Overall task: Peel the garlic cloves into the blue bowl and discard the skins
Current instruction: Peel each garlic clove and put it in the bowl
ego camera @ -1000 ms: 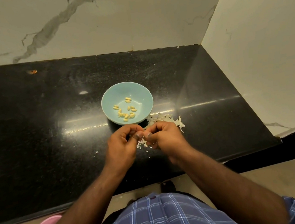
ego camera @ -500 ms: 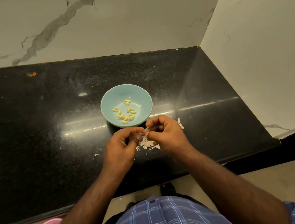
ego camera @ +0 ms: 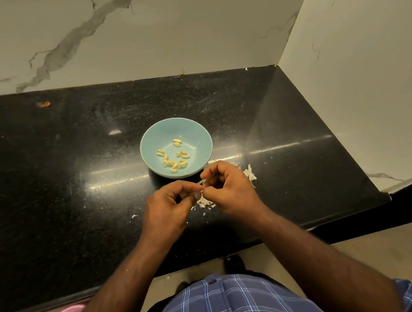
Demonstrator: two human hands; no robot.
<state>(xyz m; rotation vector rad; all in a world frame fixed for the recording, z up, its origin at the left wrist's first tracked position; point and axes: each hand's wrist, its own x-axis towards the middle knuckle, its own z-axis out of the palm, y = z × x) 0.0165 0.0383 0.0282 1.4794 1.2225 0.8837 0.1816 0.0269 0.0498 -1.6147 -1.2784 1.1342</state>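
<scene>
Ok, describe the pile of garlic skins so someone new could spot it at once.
On the black countertop, find the blue bowl. The garlic skins lie just right of its near rim, partly hidden by the right hand: papery white, unlike the yellowish cloves in the bowl.

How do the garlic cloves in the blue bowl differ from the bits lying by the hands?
The peeled cloves are yellowish, plump ovals; the skins are white, thin, ragged flakes. The cloves lie inside the blue bowl; the skins lie loose on the black counter, beside and under the right hand and left hand. Both lie loose and scattered.
</scene>
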